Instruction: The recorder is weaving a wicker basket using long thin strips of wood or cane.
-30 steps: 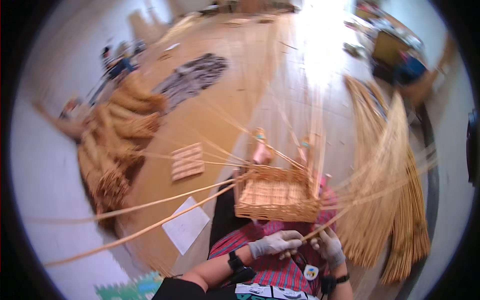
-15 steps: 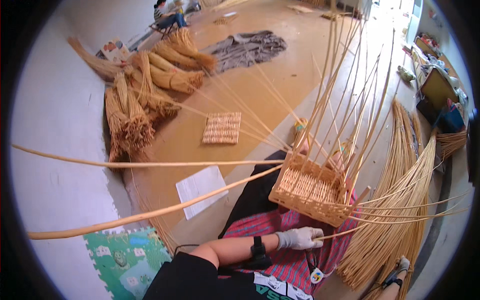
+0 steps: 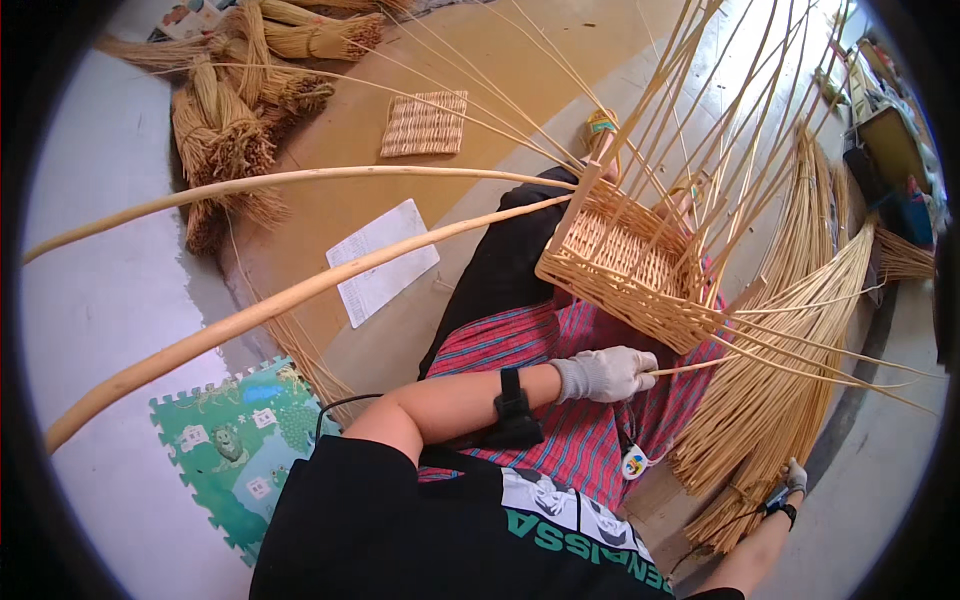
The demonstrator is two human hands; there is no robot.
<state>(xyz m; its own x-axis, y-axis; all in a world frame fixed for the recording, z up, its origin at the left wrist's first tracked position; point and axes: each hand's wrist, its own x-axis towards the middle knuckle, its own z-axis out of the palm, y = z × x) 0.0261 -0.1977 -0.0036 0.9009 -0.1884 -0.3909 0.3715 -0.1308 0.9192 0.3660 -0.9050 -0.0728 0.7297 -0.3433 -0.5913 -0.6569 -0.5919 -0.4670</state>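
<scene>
A part-woven wicker basket (image 3: 625, 268) rests tilted at my knees over a red striped cloth (image 3: 500, 350), its long stakes fanning out to the left, far side and right. Just on its near side, my gloved left hand (image 3: 608, 375) is closed on the end of a thin wicker rod (image 3: 690, 368), which runs right toward the basket's near right corner. My gloved right hand (image 3: 796, 476) is out at the lower right, beside the tied end of a big bundle of loose rods (image 3: 760, 410). Its fingers are too small to make out.
A square woven panel (image 3: 425, 123) and a white sheet (image 3: 384, 262) lie on the floor to the left. Tied rod bundles (image 3: 225, 130) are stacked along the left wall. A green foam mat (image 3: 230, 450) lies at the lower left; cluttered shelving (image 3: 895, 150) stands at the far right.
My view has tilted down, so the floor things sit higher. The left hand keeps its grip on the rod. My right hand has moved up a little alongside the rod bundle.
</scene>
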